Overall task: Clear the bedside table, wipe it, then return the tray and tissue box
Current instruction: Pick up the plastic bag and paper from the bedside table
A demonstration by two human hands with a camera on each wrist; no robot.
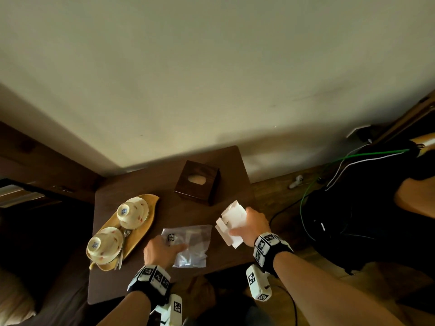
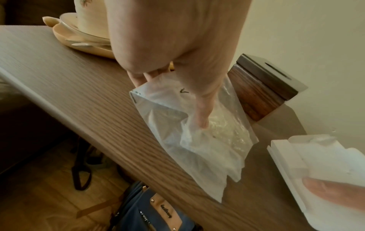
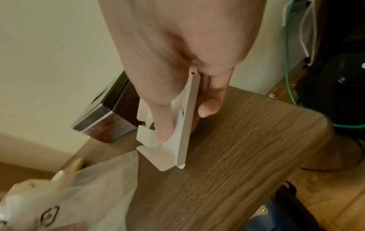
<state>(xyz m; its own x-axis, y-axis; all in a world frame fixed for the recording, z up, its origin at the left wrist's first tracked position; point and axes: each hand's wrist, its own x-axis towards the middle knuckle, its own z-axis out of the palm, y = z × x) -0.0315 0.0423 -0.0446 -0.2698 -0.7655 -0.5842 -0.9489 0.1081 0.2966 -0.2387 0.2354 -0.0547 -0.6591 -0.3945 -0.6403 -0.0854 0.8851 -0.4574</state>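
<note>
Two bare hands work over a dark wooden bedside table (image 1: 169,212), seen from above and from each wrist. Nearest the viewer, the left hand (image 1: 162,251) rests on a clear plastic bag (image 1: 190,245) lying flat near the table's front edge; in the left wrist view its thumb presses down into the crumpled plastic while the other fingers curl at the bag's upper edge, pinching it. Just to the right, the right hand (image 1: 253,225) holds a flat white folded cardboard piece (image 1: 231,222) above the table's right edge, thumb on one face and fingers curled behind the other, so the card is clamped between them and sticks out beyond the fingertips toward the bag. To the left of the bag, well apart from both hands, a light wooden tray (image 1: 141,229) lies on the table's left side, carrying two upturned cream teacups (image 1: 130,211) on saucers with a spoon between them. Farthest back, beyond both hands and near the wall, stands the dark wooden tissue box (image 1: 200,182), upright, with an oval opening on top; neither hand touches it or the tray.
</note>
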